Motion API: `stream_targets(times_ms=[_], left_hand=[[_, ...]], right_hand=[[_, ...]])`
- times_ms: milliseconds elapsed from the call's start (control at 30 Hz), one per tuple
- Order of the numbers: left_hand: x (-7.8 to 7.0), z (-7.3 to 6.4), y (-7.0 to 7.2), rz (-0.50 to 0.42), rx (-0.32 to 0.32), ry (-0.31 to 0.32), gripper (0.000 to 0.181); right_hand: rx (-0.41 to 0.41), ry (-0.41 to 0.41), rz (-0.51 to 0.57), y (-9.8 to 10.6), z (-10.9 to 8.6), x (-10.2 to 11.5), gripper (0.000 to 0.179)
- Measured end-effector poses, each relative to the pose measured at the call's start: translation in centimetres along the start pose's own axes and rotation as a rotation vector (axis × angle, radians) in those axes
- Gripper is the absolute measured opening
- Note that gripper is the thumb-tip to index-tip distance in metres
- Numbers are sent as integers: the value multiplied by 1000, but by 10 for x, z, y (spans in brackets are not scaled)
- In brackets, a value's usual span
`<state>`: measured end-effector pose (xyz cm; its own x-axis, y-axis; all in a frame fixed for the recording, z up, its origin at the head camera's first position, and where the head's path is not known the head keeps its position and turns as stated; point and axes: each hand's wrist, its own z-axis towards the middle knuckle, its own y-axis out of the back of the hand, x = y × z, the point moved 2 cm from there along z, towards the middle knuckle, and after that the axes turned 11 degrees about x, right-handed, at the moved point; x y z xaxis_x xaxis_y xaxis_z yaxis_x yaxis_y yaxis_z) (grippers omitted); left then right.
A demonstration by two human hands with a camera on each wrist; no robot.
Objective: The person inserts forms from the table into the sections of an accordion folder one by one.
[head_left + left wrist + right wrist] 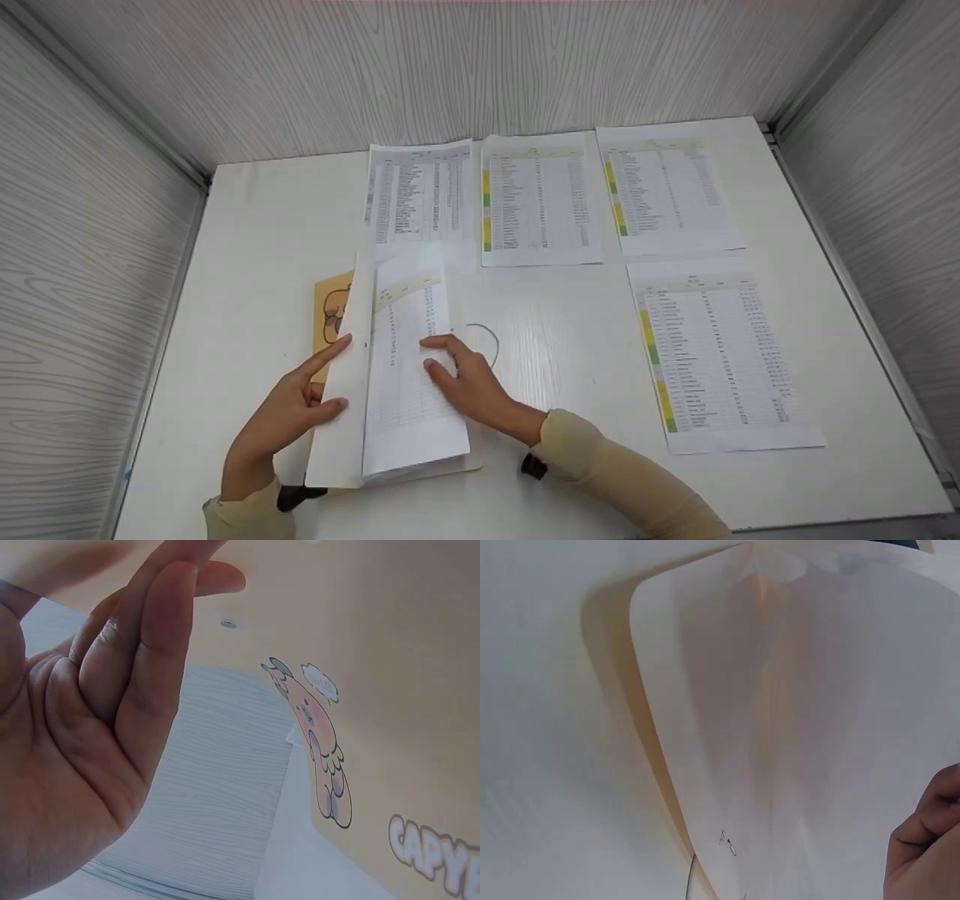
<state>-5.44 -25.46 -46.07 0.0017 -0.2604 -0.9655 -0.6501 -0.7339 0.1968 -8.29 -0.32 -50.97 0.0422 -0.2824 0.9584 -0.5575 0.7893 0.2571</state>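
A tan folder (322, 307) with cartoon drawings on its cover stands partly opened at the left of the table, its white inner face towards me. My left hand (281, 409) holds the raised cover, with index finger and thumb on the white side and other fingers behind. From the left wrist view, the left hand (112, 712) lies beside the cover's printed outside (405, 727). Over the folder's inside bends a printed sheet (409, 397). My right hand (476, 382) grips this sheet at its right edge, index finger and thumb on its face. Curled fingers (930, 832) show in the right wrist view.
Behind the folder lies a printed sheet with grey bands (420, 195). Colour-marked sheets lie at back middle (540, 202), back right (675, 191) and front right (720, 360). A thin cord loop (495, 341) extends right of the folder. Pale panels (480, 67) enclose the table.
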Motion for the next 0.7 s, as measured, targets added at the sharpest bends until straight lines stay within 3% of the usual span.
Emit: stream_targets(times_ms=[167,267,400,500,700], left_hand=[[1,-2,0,0,-18,-38,77],[1,-2,0,-4,-4,-29,76],[1,-3,0,3,-5,-17,76],[2,-4,1,23,-26,-15,76],[1,-2,0,26,-14,0,77]], right_hand=[[76,-43,92,18,7,-4,32],[129,-56,161,25,14,-2,32],[159,-68,144,30,15,3,31],[149,-63,107,32,10,5,31],[51,-26,85,30,-2,6,28]])
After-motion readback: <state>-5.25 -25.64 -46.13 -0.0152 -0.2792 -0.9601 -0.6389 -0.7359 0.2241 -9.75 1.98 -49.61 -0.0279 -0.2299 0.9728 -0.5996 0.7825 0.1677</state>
